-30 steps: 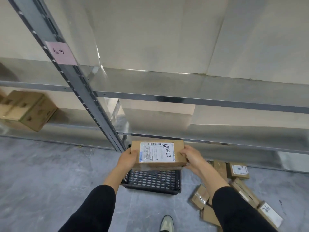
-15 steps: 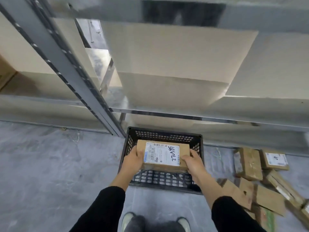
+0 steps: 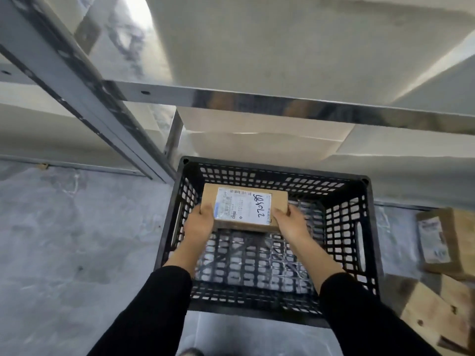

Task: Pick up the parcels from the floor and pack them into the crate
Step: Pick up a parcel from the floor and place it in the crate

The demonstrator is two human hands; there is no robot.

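Note:
A brown cardboard parcel (image 3: 244,206) with a white shipping label and handwritten digits is inside the black slatted crate (image 3: 347,227), low toward its far left corner. My left hand (image 3: 199,223) grips the parcel's left end and my right hand (image 3: 290,222) grips its right end. Both arms in black sleeves reach down into the crate. The crate floor in front of the parcel shows bare mesh. More brown parcels (image 3: 447,242) lie on the floor to the right of the crate.
A metal shelving rack stands right behind the crate, with a slanted upright (image 3: 84,96) at the left and a horizontal beam (image 3: 282,104) overhead. The grey concrete floor (image 3: 77,240) spreads to the left. Another parcel (image 3: 437,314) lies at the lower right.
The view has tilted down and closed in on the crate. My two hands have lowered the parcel from above the crate's rim down inside it.

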